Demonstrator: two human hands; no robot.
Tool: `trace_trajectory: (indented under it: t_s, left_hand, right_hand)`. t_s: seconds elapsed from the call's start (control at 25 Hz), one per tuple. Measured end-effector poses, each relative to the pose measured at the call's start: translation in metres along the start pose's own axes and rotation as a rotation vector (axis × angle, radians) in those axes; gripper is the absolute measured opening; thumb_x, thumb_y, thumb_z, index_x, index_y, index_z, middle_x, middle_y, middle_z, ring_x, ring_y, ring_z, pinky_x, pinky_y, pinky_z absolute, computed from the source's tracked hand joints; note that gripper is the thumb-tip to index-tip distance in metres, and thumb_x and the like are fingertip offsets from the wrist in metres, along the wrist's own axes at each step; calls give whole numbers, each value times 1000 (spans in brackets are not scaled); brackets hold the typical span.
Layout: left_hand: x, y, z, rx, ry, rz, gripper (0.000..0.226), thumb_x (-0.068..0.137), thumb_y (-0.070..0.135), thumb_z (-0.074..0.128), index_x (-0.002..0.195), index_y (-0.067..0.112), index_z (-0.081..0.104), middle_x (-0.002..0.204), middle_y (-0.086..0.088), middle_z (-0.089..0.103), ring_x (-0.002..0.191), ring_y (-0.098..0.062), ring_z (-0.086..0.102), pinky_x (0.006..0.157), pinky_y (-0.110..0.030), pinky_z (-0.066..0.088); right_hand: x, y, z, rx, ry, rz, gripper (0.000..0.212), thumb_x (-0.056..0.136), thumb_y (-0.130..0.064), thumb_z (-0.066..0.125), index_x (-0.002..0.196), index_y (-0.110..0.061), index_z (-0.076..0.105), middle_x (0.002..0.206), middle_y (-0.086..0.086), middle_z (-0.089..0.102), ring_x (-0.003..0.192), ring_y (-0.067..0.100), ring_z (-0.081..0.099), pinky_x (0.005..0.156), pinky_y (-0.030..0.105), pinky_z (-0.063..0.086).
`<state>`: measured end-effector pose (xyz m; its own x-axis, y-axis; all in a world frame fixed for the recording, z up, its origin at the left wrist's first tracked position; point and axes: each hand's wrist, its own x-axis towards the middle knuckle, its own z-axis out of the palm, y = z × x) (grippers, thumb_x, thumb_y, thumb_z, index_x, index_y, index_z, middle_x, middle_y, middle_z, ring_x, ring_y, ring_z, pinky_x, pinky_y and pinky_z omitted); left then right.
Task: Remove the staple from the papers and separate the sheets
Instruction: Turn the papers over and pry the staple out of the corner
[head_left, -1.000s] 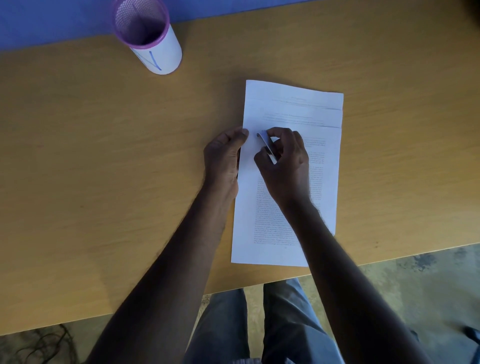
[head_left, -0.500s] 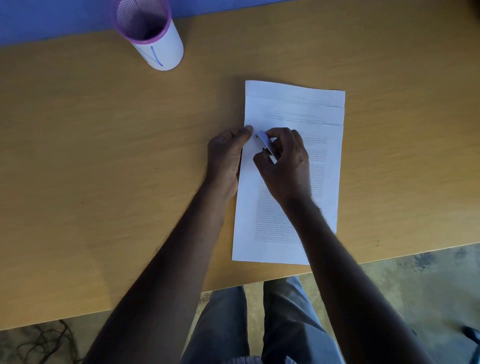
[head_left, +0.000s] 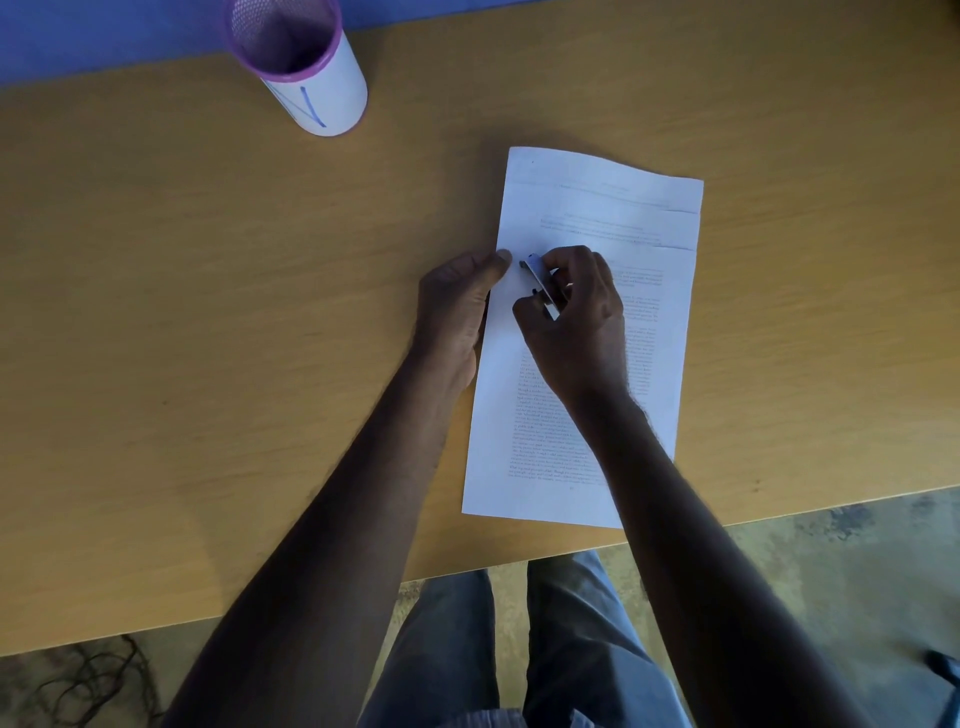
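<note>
Papers (head_left: 597, 208) lie flat on the table (head_left: 208, 312), near its front edge, with the long side running away from the person. The left hand (head_left: 457, 312) rests at the left margin of the sheets, its fingers curled and its thumb tip pressing on the paper edge; it holds nothing, it only pins the stack. The right hand (head_left: 576, 327) is closed around a small grey tool (head_left: 537, 275), probably a staple remover, whose tip points toward the left margin close to the left thumb. The staple itself is too small to see.

To do this step well, the tip should probably slide under the staple's crown almost flat to the page, and the lift should be slow, so that the legs open and do not tear the paper. The left thumb should stay close to the staple, because thin sheets rise easily with the tool.

The papers are white, thin and printed with dense text; near the top there are two horizontal edges or creases. The table is smooth yellow wood grain. A cylindrical cup (head_left: 311, 78), white with a purple mesh rim, stands well apart at the back left.
</note>
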<state>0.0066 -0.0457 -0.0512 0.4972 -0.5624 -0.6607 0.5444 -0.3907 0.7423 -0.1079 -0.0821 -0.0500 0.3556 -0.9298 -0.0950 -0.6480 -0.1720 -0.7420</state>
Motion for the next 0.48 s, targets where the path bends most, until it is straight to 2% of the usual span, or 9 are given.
trace_trajectory:
  t_s: [0.12, 0.24, 0.36, 0.48]
  left_hand:
    - [1, 0, 0, -17, 12, -4, 9, 96, 15, 70, 96, 17, 79, 99, 0, 81, 96, -19, 77, 94, -36, 61]
    - [1, 1, 0, -25, 6, -10, 9, 96, 16, 70, 100, 13, 78, 110, -10, 79, 105, -28, 75, 101, -43, 59]
    - [-1, 3, 0, -13, 5, -8, 7, 96, 16, 71, 95, 16, 78, 111, -12, 79, 108, -32, 74, 105, -49, 56]
    - [-2, 4, 0, 27, 15, 8, 9, 97, 19, 70, 92, 21, 77, 110, -9, 79, 109, -30, 73, 106, -50, 55]
  right_hand:
    - [-2, -3, -1, -96, -12, -37, 29, 85, -18, 71, 111, -15, 60, 104, 0, 62, 81, 15, 58, 62, 27, 53]
    - [-2, -4, -3, -135, -22, -54, 30, 84, -16, 72, 112, -17, 60, 105, -2, 61, 83, 14, 60, 63, 30, 56]
    - [0, -5, -5, -118, -26, -99, 35, 85, -14, 74, 117, -15, 62, 112, 1, 64, 93, 14, 65, 68, 25, 56]
    - [4, -5, -4, -98, -16, -110, 38, 86, -14, 74, 122, -15, 63, 117, 3, 65, 99, 15, 68, 73, 22, 58]
